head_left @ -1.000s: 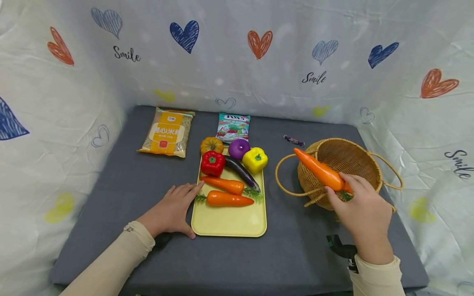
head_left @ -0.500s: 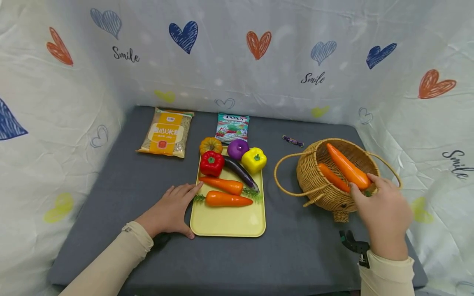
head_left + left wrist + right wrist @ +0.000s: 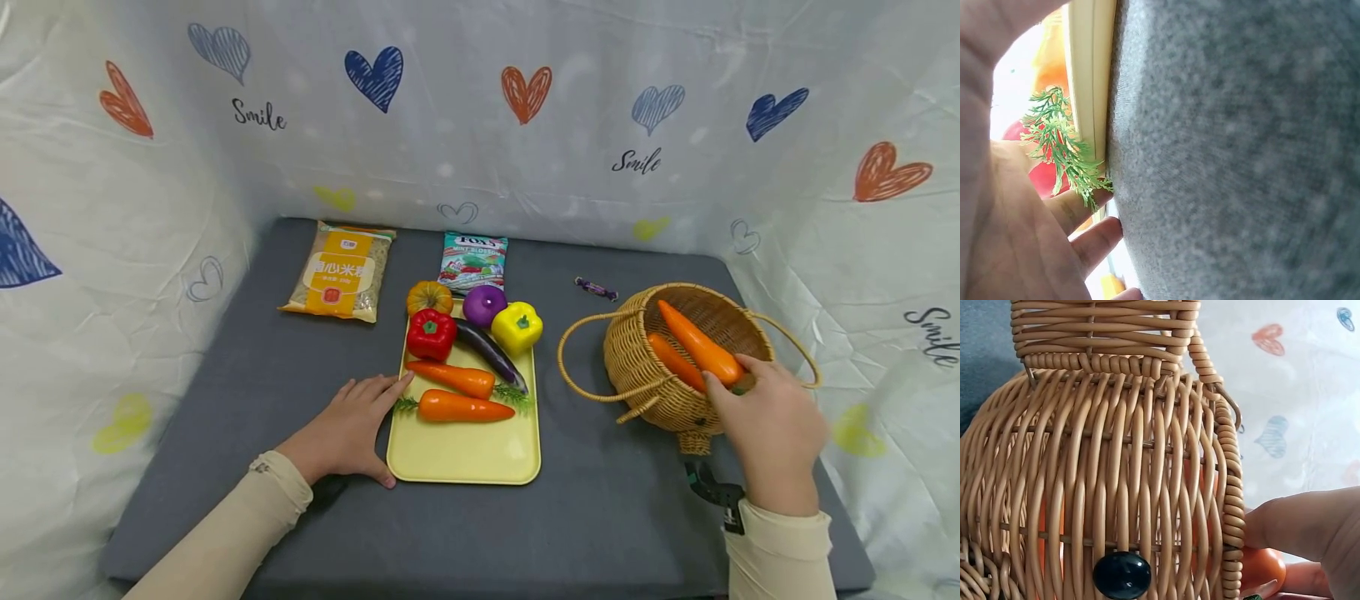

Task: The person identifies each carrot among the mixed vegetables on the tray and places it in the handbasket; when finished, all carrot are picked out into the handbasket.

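In the head view my right hand (image 3: 772, 429) pinches the thick end of an orange carrot (image 3: 697, 340) inside the mouth of a wicker basket (image 3: 633, 367). A second carrot (image 3: 675, 362) lies in the basket beside it. From the right wrist, the weave (image 3: 1104, 475) hides most of both carrots. My left hand (image 3: 348, 429) rests with spread, straight fingers against the left edge of a yellow tray (image 3: 465, 454). Two carrots, the upper carrot (image 3: 453, 378) and the lower carrot (image 3: 465, 407), lie on that tray. Green carrot leaves (image 3: 1063, 144) overhang its rim near my left fingers.
On the tray's far part are a red pepper (image 3: 431, 335), an eggplant (image 3: 487, 350), a purple onion-like ball (image 3: 484, 305), a yellow pepper (image 3: 517, 327) and a small pumpkin (image 3: 429, 297). Behind are a grain bag (image 3: 341, 271), a candy bag (image 3: 472, 262) and a wrapped candy (image 3: 596, 289).
My right hand has carried the carrot from over the basket's left rim rightward and down into its opening, then slightly lower. The left hand stays at the tray.
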Available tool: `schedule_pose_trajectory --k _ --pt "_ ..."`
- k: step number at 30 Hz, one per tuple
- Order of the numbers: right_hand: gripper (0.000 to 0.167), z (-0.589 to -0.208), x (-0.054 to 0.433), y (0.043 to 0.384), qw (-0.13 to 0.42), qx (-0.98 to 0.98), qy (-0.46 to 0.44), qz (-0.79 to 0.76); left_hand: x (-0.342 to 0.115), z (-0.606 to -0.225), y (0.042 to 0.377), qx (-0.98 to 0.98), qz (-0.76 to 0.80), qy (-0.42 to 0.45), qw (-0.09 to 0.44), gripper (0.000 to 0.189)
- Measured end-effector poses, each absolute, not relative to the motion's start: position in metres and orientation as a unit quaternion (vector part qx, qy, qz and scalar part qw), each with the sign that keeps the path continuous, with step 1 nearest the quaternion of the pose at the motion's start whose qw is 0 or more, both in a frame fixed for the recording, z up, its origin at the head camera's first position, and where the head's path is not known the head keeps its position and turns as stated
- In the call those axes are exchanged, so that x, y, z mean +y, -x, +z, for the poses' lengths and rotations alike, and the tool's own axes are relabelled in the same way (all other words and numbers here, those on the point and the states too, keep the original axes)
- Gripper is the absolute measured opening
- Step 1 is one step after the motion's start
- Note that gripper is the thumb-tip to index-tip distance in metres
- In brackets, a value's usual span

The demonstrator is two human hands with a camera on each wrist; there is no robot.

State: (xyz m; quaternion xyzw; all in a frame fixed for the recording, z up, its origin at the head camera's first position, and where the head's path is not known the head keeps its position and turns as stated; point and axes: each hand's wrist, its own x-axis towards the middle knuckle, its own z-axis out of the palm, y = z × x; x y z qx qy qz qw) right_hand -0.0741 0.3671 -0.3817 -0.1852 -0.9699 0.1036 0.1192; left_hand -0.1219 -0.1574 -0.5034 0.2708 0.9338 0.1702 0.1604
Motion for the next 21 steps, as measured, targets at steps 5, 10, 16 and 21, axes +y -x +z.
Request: schedule_pose_trajectory --k 5,10,16,21 --pt "0.062 -0.383 0.369 0.078 0.11 -0.97 0.187 0.106 -0.158 -0.504 0.122 0.934 0.169 -0.27 0.162 0.158" --pt "0.062 -0.384 0.371 0.081 0.109 -0.97 0.19 0.106 -0.158 -0.504 0.122 0.935 0.167 -0.267 0.164 0.162" --pt "0.054 -0.388 0.368 0.084 0.174 -0.966 0.16 0.103 -0.158 -0.504 0.122 0.935 0.169 -0.265 0.165 0.163" --pt "0.042 -0.392 0.359 0.083 0.267 -0.955 0.091 0.094 -0.158 -0.504 0.122 0.935 0.171 -0.265 0.165 0.163"
